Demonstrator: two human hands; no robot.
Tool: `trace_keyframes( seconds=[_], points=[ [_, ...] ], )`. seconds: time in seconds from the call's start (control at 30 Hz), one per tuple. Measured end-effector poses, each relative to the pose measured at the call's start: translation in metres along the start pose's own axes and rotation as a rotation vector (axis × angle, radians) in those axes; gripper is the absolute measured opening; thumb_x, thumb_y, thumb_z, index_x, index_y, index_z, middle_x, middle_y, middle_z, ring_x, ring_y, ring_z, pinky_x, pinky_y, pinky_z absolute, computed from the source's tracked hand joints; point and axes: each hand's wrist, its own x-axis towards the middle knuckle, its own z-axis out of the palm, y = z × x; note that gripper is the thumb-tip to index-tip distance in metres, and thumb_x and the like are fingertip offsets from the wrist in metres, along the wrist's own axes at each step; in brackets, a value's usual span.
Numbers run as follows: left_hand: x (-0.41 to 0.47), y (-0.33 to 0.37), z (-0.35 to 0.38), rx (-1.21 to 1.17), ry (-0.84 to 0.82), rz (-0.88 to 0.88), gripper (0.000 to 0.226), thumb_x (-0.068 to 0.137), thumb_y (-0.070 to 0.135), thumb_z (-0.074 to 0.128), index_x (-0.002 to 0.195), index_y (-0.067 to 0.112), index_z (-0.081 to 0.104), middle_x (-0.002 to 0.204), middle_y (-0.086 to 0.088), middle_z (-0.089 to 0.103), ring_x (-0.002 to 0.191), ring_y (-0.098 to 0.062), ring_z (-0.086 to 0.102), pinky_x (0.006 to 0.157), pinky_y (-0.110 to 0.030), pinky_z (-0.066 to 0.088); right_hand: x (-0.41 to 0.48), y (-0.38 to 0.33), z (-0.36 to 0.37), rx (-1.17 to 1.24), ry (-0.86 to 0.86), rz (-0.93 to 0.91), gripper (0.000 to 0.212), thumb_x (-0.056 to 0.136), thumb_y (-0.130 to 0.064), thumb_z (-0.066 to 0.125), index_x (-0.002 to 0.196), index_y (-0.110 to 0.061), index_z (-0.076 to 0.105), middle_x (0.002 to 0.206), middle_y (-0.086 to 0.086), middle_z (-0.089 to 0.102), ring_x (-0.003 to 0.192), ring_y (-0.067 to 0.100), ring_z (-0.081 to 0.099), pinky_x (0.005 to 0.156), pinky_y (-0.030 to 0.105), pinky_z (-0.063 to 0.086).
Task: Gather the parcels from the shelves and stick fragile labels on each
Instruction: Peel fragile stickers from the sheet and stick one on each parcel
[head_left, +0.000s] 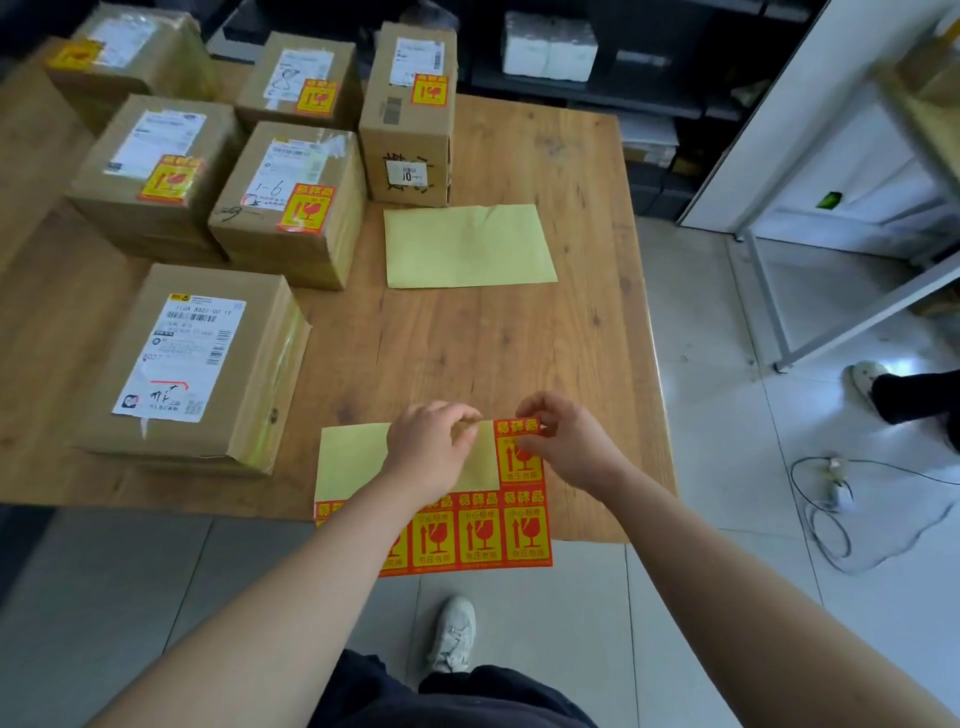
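Pinching the top of a red-and-yellow fragile label (519, 449) between thumb and fingertips, the right hand (566, 441) worked at the upper right corner of the sticker sheet (483, 538) in the lower centre of the frame. The left hand (426, 452) lay just beside it on the sheet's bare yellow backing with its fingers curled; whether it pinched the paper or only pressed it down could not be told. That sheet lay at the near edge of the wooden table (571, 338), and its bottom row of labels overhung the edge. Below it, a white sneaker (454, 634) stood on the tiled floor.

Left of the hands sat the unlabelled parcel (197, 364), a taped brown box with only a white shipping slip on top. Farther up, at mid-frame, a stripped backing sheet (467, 247) lay flat on the table.

Beyond these, in the upper left of the frame, five more parcels stood close together, each with a fragile label on top: the "1-6" box (296, 208), the box left of it (156, 161), the tall box (410, 114), the rear middle box (301, 78) and the blurred corner box (124, 52).

At the right edge were another person's foot (867, 379) and a loose cable (841, 499) on the floor.
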Motion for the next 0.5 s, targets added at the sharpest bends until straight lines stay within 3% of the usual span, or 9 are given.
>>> trace_keyframes(
  seconds=[0.1,0.23,0.33,0.5],
  points=[
    [0.002,0.006,-0.004,-0.093,-0.044,-0.048,0.013,0.095,0.032,0.051,0.095,0.031,0.064,0.096,0.011,0.064,0.098,-0.017,0.057,0.094,-0.045,0.043,-0.002,-0.002,0.001,0.004,0.020,-0.015,0.016,0.088,-0.013,0.064,0.100,-0.019,0.056,0.092,-0.001,0.069,0.079,0.011,0.070,0.069,0.030,0.060],
    [0.001,0.004,-0.005,-0.177,-0.062,-0.122,0.016,0.096,0.035,0.049,0.097,0.026,0.063,0.095,0.006,0.065,0.093,-0.019,0.060,0.091,-0.048,0.045,-0.004,-0.001,0.010,-0.403,0.384,-0.239,0.021,0.082,-0.024,0.070,0.098,-0.029,0.057,0.098,-0.013,0.053,0.085,0.004,0.055,0.067,0.018,0.048],
    [0.000,0.004,-0.006,-0.247,-0.052,-0.118,0.019,0.096,0.033,0.051,0.101,0.024,0.066,0.097,0.006,0.067,0.093,-0.017,0.061,0.089,-0.045,0.048,-0.002,-0.002,0.020,-0.504,0.336,-0.383,0.008,0.084,-0.024,0.069,0.091,-0.024,0.070,0.092,-0.014,0.054,0.080,0.005,0.054,0.067,0.024,0.048],
    [0.002,0.006,-0.006,-0.401,0.027,-0.115,0.009,0.090,0.026,0.060,0.088,0.028,0.069,0.087,0.013,0.068,0.086,-0.009,0.063,0.079,-0.028,0.050,0.001,-0.001,0.027,-0.267,0.296,-0.332,0.014,0.082,-0.024,0.073,0.096,-0.021,0.076,0.085,-0.018,0.063,0.073,-0.006,0.058,0.067,0.009,0.043]
  ],
)
